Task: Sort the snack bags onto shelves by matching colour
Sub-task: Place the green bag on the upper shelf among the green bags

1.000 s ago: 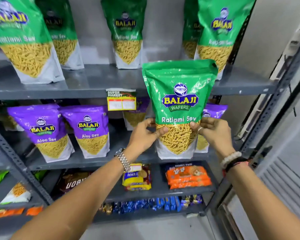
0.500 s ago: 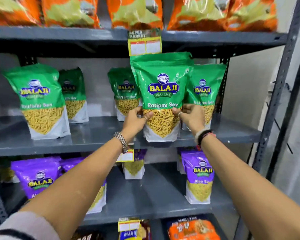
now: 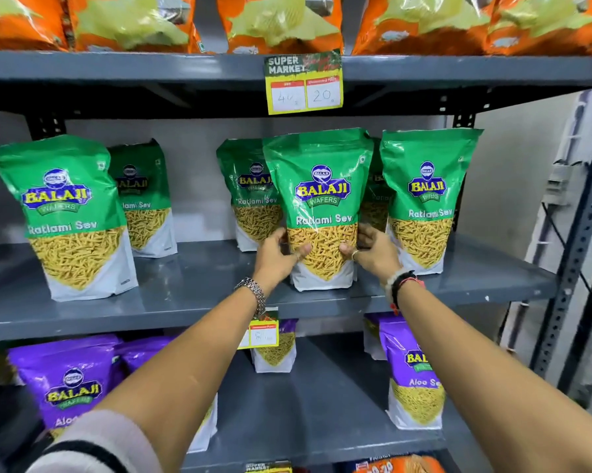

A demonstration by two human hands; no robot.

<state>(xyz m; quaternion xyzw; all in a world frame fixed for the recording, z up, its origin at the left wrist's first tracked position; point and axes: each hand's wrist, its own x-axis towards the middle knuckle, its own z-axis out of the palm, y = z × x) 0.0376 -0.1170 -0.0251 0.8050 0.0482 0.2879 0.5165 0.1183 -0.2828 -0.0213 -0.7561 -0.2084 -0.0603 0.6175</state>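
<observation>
A green Ratlami Sev bag (image 3: 321,199) stands upright near the front of the middle grey shelf (image 3: 192,288), its base resting on the shelf. My left hand (image 3: 275,259) grips its lower left side and my right hand (image 3: 373,256) grips its lower right side. Other green bags stand on the same shelf: one at the far left (image 3: 65,213), one behind it (image 3: 144,199), one behind the held bag (image 3: 250,196) and one to its right (image 3: 424,199). Purple Aloo Sev bags (image 3: 414,370) stand on the shelf below.
Orange snack bags (image 3: 280,22) fill the top shelf, with a yellow price tag (image 3: 303,83) hanging from its edge. More purple bags (image 3: 65,380) sit lower left. The rack's perforated grey upright (image 3: 574,254) runs down the right side, beside a pale wall.
The green bag has gone from held in the air to standing on the green-bag shelf, slightly further in. Both hands still grip it. The view has tilted up and closer.
</observation>
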